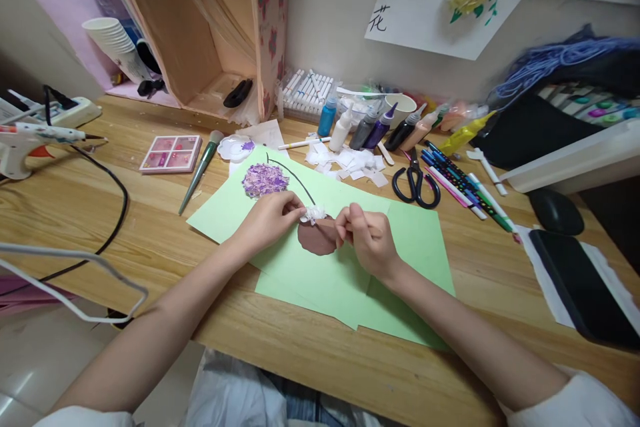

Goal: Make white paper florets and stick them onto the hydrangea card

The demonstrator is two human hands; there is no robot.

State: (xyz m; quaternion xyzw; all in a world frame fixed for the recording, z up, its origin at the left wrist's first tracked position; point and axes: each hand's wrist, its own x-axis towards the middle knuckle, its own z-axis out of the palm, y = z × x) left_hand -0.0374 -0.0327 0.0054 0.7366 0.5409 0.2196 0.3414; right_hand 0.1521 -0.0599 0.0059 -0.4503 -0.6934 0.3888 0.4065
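On light green paper (320,287) lies a brown paper round (318,240) with a cluster of crumpled white paper bits (313,215) at its top edge. My left hand (273,217) pinches at the left side of that white cluster, thumb and forefinger together. Over the right edge of the round, my right hand (369,235) is closed with its fingertips together; whatever they hold is hidden. A purple textured flower head (265,180) sits on the paper above my left hand. From near it a dark curved stem line (293,175) runs down to the white cluster.
Torn white paper pieces (350,160), black-handled scissors (415,180) and several pens (457,183) lie beyond the paper. Paint bottles (383,127) line the back. A glue gun (30,143), a palette (171,153) and a brush (200,172) are left; a phone (583,287) is right.
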